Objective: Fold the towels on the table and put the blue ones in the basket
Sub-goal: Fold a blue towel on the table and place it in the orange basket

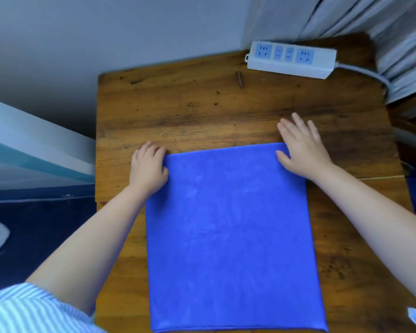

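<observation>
Wooden worktop [202, 111] bears one blue towel [228, 236], folded at least once — left hand [147, 168] fingers curled gripping its far-left corner, right hand [303, 150] flat, fingers straight on the far-right corner — further folding and basketing remain; no basket visible.

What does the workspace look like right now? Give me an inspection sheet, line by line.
Surface: worn wooden table, dark marks in the grain.
Job's things: one blue towel lying flat, folded to a rectangle; no basket seen.
Clutter: small dark nail-like object near the far edge.
Grips: left hand curled, pinching the towel's far left corner; right hand flat, fingers straight, pressing the far right corner.
Cables: white power strip at the far right, its grey cord running off toward the curtain.
Surroundings: grey wall, pale curtain, dark blue floor to the left.
</observation>
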Motion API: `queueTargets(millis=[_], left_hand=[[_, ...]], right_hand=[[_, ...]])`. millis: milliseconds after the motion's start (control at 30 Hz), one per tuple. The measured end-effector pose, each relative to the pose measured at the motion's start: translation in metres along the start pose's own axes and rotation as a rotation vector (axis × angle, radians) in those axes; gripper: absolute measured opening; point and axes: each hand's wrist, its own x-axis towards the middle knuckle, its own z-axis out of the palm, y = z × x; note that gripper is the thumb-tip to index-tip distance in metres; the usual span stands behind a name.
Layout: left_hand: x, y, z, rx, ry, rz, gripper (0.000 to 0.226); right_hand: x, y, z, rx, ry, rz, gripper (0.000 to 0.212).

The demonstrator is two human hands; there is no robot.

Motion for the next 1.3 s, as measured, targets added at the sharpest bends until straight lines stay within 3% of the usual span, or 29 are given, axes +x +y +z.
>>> queueTargets(millis=[133,267,400,567,833,1200,1300], left_hand=[[-0.003,0.005,0.0,0.057,-0.021,-0.049,0.052],[-0.004,0.002,-0.002,0.104,-0.046,-0.082,0.034],[-0.018,-0.004,-0.01,0.057,-0.001,-0.094,0.026],[-0.05,-0.011,-0.028,-0.006,-0.021,-0.014,0.021],[-0.163,-0.016,-0.039,0.052,0.093,0.123,0.013],[-0.267,-0.021,0.005,0.168,0.017,0.293,0.012],[-0.282,-0.025,0.023,0.184,-0.021,0.324,0.002]], right_hand=[[0.008,-0.016,-0.006,-0.061,-0.048,0.014,0.042],[0.017,-0.027,-0.019,-0.198,-0.135,0.073,0.024],[0.008,-0.029,-0.027,-0.273,-0.146,0.083,0.021],[-0.03,-0.034,-0.03,-0.207,-0.034,0.146,0.022],[-0.157,-0.063,-0.032,-0.211,0.186,0.174,0.019],[-0.285,-0.076,0.011,-0.304,0.287,0.188,0.018],[-0.303,-0.073,0.03,-0.317,0.295,0.156,0.015]])
